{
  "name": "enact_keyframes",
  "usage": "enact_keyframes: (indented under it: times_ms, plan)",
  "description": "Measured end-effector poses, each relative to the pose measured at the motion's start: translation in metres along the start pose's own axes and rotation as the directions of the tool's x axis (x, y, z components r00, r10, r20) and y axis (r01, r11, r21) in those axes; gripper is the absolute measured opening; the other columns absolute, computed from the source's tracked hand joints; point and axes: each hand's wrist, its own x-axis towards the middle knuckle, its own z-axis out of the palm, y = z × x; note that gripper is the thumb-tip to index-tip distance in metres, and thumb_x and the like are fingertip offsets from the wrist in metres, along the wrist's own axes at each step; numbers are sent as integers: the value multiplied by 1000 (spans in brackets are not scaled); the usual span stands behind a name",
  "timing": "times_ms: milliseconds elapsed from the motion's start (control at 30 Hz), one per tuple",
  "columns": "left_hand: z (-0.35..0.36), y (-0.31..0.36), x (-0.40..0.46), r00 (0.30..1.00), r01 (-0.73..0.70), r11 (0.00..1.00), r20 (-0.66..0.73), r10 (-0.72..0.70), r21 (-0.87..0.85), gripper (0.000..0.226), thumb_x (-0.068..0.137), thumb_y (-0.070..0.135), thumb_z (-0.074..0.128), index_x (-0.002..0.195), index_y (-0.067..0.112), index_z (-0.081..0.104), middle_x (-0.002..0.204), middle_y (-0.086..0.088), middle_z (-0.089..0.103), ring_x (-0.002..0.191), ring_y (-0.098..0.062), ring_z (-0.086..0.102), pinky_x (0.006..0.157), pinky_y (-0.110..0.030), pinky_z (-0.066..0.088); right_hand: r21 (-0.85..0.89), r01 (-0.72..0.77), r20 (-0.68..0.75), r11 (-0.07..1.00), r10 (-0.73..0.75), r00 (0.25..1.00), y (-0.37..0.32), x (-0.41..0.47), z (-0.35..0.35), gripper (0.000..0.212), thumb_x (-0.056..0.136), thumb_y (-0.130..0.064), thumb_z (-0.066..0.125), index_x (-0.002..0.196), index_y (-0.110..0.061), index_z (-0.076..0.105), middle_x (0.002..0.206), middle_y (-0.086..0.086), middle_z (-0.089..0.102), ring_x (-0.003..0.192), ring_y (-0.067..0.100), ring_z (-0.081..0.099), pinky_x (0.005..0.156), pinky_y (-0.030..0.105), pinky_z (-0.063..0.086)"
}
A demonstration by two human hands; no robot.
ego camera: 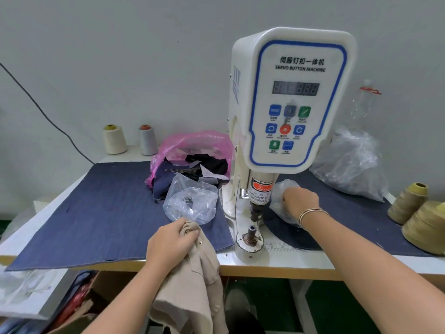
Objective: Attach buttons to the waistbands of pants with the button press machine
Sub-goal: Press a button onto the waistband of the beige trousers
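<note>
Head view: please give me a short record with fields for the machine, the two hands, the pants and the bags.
machine: white button press, on the table, lower die bare
left hand: grips beige pants at the table edge
right hand: reaches into a clear bag right of the press
pants: hang down below the table
other bags: clear bag and pink bag left of the press

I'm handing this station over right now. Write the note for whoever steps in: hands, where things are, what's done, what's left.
Left hand grips the beige fabric pants at the table's front edge, waistband bunched.
Right hand reaches into a small clear plastic bag right of the white servo button machine.
Done: nothing under the press; the lower die post stands bare.
Left: fetch button, seat waistband, press.
</note>
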Motion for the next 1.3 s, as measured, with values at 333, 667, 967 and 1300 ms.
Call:
enact_keyframes:
  times_ms: [333,667,967,1300]
  plan:
    - [-5,-5,0,999,-4,985,42,12,-173,12,84,32,67,74,26,63,76,10,67,81,-10,60,72,-33,46,-41,-45,153,998,51,987,-11,0,-7,29,76,-22,55,102,-12,63,97,11,70,90,38,68,81,40,54]
    - [-6,-5,-2,998,4,974,58,9,-227,15,80,38,64,69,29,61,73,10,66,79,-12,61,73,-34,46,39,27,-139,999,-21,990,6,5,11,21,91,-14,49,106,-9,62,108,13,65,98,32,62,71,31,44]
    - [-8,-3,-4,998,-7,970,58,22,-242,21,73,46,56,71,26,62,73,7,66,79,-13,60,73,-35,47,551,121,-390,826,127,912,26,-24,23,17,92,-26,50,82,-13,57,78,5,61,73,27,55,62,34,43]
    - [-5,-6,-3,999,-21,974,38,30,-224,15,80,40,63,69,29,60,73,8,66,79,-15,60,72,-36,47,997,-68,70,32,-79,994,-6,-86,16,9,95,-18,55,94,-10,59,72,3,55,49,8,47,48,18,43]
